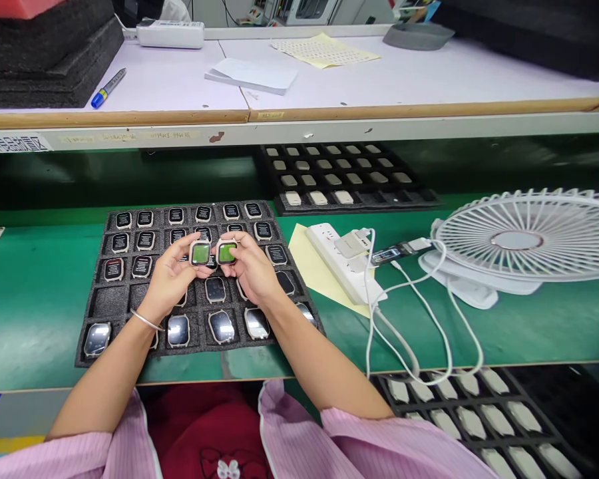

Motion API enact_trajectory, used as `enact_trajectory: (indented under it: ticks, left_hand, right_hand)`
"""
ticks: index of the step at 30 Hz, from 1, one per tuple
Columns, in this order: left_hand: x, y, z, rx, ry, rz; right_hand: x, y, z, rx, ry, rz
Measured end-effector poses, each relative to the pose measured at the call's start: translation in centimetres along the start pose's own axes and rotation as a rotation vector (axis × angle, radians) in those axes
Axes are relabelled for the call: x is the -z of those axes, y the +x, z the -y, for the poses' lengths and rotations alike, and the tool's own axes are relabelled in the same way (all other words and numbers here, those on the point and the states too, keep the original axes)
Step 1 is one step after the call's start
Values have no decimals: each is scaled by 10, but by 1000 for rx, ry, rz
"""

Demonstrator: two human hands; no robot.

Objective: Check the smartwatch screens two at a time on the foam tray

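Observation:
My left hand (172,276) pinches a small square watch body with a green lit screen (200,253). My right hand (249,266) grips a second green-screened watch body (226,253) right beside it. Both are held just above a black foam tray (110,301) on the green bench. The tray holds several watch bodies: dark-faced ones in the far rows, shiny ones in the near row. A bangle circles my left wrist.
A white power strip (329,243) with plugs and cables lies right of the tray on yellow paper. A white fan (524,239) lies at right. Another tray of pale parts (339,174) sits behind; a third is at lower right (479,406). A shelf above holds papers and a blue marker.

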State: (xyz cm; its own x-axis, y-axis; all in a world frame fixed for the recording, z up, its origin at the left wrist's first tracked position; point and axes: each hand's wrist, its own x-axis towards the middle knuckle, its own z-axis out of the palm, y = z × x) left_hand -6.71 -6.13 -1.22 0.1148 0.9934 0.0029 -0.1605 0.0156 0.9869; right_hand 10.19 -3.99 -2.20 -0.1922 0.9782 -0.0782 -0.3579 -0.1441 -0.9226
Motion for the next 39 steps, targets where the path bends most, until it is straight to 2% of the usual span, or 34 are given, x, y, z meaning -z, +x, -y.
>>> enact_trajectory:
  ticks: [12,17,26,33,39]
  left_hand:
    - [0,0,1,-5,21,11]
    - [-1,-1,-1,13,-5,2]
    - [-2,-2,-4,38,-18,6]
    - [-4,-1,-9,68,-20,-94]
    - [-2,1,-6,41,28,-142]
  right_hand:
    - [-2,-3,-1,50,-79,-13]
    - [-1,-4,0,41,-47,19]
    - [-1,-3,-2,49,-65,-8]
    - [0,-4,0,22,0,10]
    - [0,-3,-1,27,-54,17]
